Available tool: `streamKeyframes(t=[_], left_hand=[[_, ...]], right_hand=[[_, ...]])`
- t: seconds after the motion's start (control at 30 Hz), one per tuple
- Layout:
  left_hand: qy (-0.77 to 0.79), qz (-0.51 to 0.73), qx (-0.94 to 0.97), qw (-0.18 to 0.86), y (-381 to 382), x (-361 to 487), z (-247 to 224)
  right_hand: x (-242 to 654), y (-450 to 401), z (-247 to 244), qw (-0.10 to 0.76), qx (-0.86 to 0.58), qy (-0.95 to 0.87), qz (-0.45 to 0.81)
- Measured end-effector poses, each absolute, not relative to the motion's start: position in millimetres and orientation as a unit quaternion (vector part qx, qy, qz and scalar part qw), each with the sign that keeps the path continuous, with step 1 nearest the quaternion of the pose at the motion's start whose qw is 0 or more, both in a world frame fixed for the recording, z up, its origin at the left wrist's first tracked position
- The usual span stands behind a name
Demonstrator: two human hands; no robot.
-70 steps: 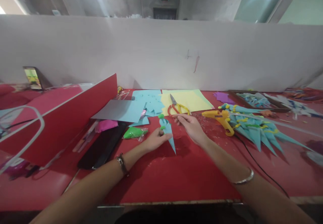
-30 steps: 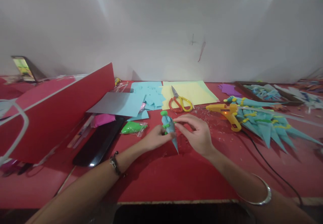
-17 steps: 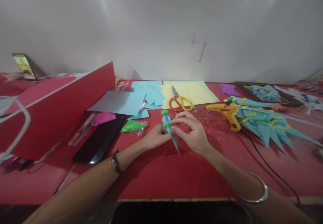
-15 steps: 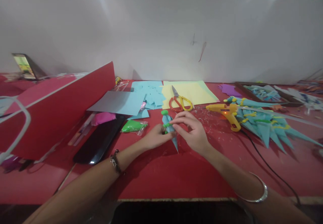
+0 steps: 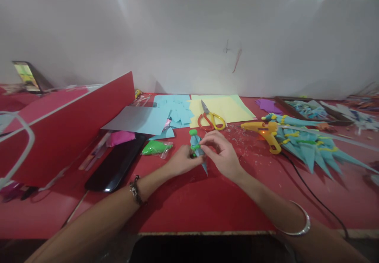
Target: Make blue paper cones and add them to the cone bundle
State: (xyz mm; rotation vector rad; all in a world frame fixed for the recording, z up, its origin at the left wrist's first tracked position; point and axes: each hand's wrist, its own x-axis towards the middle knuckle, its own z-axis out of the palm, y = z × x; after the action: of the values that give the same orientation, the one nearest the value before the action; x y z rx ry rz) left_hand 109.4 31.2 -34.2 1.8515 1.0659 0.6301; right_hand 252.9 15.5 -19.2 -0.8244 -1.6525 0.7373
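Left fingers point(image 5: 196, 161) pinch pointed, green-banded paper cone point(image 5: 194, 139).

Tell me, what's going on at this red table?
A person is working on a small blue paper cone with green trim. The left hand holds it, point downward, while the right hand's thumb and forefinger are at the green band across it; whether they pinch it is hard to tell. Scissors lie partly on yellow paper. To the right, a yellow glue gun lies by several trimmed blue cones.
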Motion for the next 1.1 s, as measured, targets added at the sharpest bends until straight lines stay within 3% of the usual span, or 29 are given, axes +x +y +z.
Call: streamKeyframes(t=[0.3,0.6,0.87,1.1], left_hand=[[0.460,0.254,0.730,0.436,32,109,-31],[0.443,0.293,0.733,0.425,35,109,-34],[0.436,0.283,0.755,0.399,37,108,-31],[0.406,0.306,0.746,0.430,34,107,-27]], right_hand=[[256,18,-19,0.565,-0.372,-0.638,0.367],[256,21,-23,0.431,-0.410,-0.646,0.478],[259,25,-25,0.457,-0.436,-0.592,0.500],[266,34,-34,0.483,-0.488,-0.593,0.419]])
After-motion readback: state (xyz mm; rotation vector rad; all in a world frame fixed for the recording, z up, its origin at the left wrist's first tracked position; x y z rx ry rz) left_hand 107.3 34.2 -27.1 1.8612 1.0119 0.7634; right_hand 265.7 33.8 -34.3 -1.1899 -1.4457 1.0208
